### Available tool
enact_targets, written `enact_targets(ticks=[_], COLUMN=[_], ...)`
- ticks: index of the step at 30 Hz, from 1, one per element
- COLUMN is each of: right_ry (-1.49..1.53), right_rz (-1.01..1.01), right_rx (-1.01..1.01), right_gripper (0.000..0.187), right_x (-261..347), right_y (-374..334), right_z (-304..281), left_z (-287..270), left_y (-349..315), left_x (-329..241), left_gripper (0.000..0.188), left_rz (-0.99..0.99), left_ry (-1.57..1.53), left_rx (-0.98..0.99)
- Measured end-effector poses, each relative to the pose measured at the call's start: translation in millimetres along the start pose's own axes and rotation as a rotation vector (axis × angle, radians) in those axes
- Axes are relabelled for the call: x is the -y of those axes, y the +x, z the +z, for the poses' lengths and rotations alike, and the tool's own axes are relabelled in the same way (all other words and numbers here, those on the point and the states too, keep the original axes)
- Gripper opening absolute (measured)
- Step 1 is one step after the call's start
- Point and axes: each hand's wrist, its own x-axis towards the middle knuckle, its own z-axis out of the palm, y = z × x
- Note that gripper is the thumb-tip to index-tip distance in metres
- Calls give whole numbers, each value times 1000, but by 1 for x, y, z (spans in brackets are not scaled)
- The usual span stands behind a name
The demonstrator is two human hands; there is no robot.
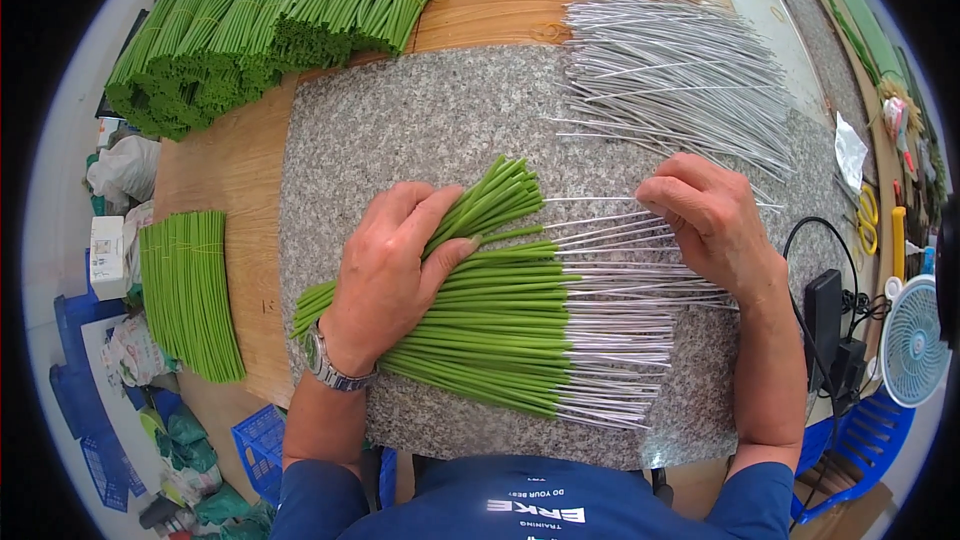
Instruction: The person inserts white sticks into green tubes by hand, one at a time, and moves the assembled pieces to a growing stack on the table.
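My left hand [395, 260], with a metal watch on its wrist, is closed around a bunch of thin green plastic tubes [500, 195]. Thumb and fingertips of my right hand [705, 225] pinch a thin silvery wire [600, 199], whose left end meets the open ends of that bunch. Below the bunch lies a fanned row of green tubes [480, 340] with wires [615, 340] sticking out of their right ends. Part of the row is hidden under my left hand. A large heap of loose wires [680, 70] spreads beyond my right hand.
Everything lies on a speckled stone slab [440, 100] over a wooden table [260, 160]. Banded green bundles [230, 30] are piled far left, another bundle [190, 295] nearer. At right are yellow scissors [867, 220], a black adapter [823, 315] with cable, and a small fan [915, 340].
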Motion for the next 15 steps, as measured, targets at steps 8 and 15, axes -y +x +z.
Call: enact_targets(ticks=[8,15], right_ry=[-8,-31], right_rz=[-9,-33], right_rx=[37,-4], right_gripper=[36,33], right_x=[1,1], right_y=[0,1], right_z=[2,2], left_z=[0,1], left_y=[0,0], left_x=[0,-1], left_gripper=[47,48], left_rz=[-2,-3], left_ry=[6,2], left_rx=[-6,-7])
